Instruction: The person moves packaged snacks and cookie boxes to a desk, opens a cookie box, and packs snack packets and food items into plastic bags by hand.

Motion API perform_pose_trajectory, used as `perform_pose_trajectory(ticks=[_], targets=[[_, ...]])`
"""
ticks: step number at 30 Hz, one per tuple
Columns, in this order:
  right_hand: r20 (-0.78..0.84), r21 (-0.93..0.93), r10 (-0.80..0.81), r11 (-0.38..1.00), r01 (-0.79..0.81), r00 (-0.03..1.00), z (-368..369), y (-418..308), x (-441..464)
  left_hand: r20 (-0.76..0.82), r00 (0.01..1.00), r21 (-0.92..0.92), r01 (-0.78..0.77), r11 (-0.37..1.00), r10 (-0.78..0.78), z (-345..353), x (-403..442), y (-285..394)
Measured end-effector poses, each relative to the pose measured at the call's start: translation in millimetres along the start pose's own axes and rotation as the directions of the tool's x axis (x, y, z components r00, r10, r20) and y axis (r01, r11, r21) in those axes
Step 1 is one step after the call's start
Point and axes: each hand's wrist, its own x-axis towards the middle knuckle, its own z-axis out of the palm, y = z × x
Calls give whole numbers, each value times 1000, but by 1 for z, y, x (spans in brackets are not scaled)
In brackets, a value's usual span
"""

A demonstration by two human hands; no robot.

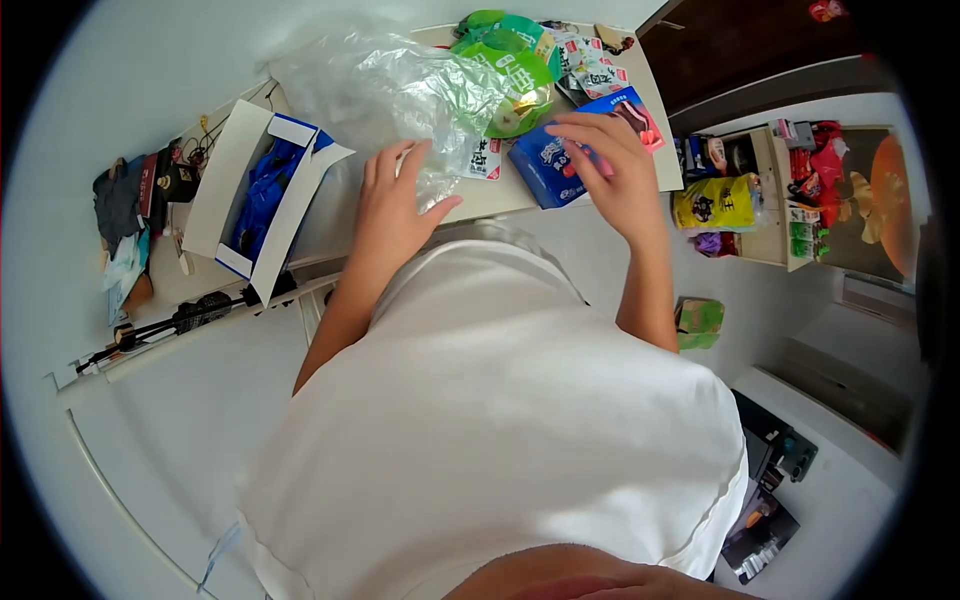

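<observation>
On the white table, my left hand (393, 205) rests at the lower edge of a crumpled clear plastic bag (350, 90), fingers apart. My right hand (618, 175) hovers over or touches a dark blue box (545, 175); its fingers are curved and spread, and contact is unclear. Above the blue box lies a red and blue box (640, 118), partly behind that hand. Green packaging (515, 80) sits beside the clear bag. A small white packet (485, 160) lies between the bag and the blue box. At the left stands an open white box (225, 185) with blue wrappers (265, 200) inside.
White packets (595, 70) lie at the table's back right. Dark clothes (120, 205) and small items are at the far left. To the right, a shelf holds a yellow bag (712, 203) and other packages. A green object (700, 322) is lower down.
</observation>
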Motion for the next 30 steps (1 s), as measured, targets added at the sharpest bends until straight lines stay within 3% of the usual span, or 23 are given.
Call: perform_pose_trajectory(ticks=[1, 3, 7, 9, 10, 12, 13, 14, 15, 16, 18, 20, 22, 26, 27, 28, 29, 30], targets=[[-51, 23, 10, 1000, -9, 999, -1, 4, -6, 2, 1000, 10, -3, 1000, 3, 15, -3, -8], [-60, 14, 4, 1000, -3, 998, -4, 12, -15, 60, 989, 199, 122, 972, -136, 34, -7, -17], [-50, 16, 5, 1000, -4, 999, -6, 20, -19, 66, 991, 141, 103, 985, -113, 30, -10, -32], [-39, 37, 22, 999, -21, 999, -7, 23, -18, 72, 962, 20, 264, 964, -264, 18, -10, -32], [-25, 53, 38, 998, -36, 999, -7, 24, -17, 69, 961, 26, 267, 963, -268, 12, -9, -27], [-22, 74, 14, 997, -12, 1000, -9, 27, -12, -177, 947, -85, 256, 963, -267, -6, -6, -13], [-21, 88, -8, 996, 10, 1000, -9, 28, -9, -185, 945, -80, 261, 962, -271, -14, -6, -9], [-19, 94, -18, 995, 20, 1000, -8, 29, -6, -254, 908, -263, 267, 927, -334, -21, -6, -5], [-31, 129, -30, 991, 34, 999, -6, 29, -3, -310, 860, -438, 249, 864, -405, -27, -5, 0], [-42, 165, -42, 985, 48, 998, -4, 28, -1, -321, 853, -433, 253, 865, -411, -33, 0, 10], [-33, 206, -98, 973, 103, 995, 6, 30, 7, -433, 822, -541, 92, 836, -371, -41, 8, 27], [-28, 247, -155, 956, 157, 988, 15, 23, 14, -404, 833, -565, 98, 819, -378, -42, 7, 21], [167, 651, 19, 749, -124, 986, 28, 3, 19, -418, 828, -707, -37, 707, -374, -41, 12, 30], [226, 775, -37, 612, -157, 973, 57, -40, 20, -365, 864, -759, -59, 649, -347, -18, 5, 43], [228, 793, -47, 589, -157, 972, 62, -47, 18, -281, 939, -736, -76, 673, -201, -13, 4, 47], [237, 863, -9, 461, -206, 971, 70, -50, 14, -185, 981, -714, -98, 694, -52, -9, 4, 50], [246, 891, 0, 393, -226, 969, 72, -48, 14, -198, 979, -707, -105, 700, -54, -6, 7, 52], [254, 915, 9, 322, -244, 967, 73, -46, 15, -169, 983, -652, -162, 741, 66, -3, 12, 54]])
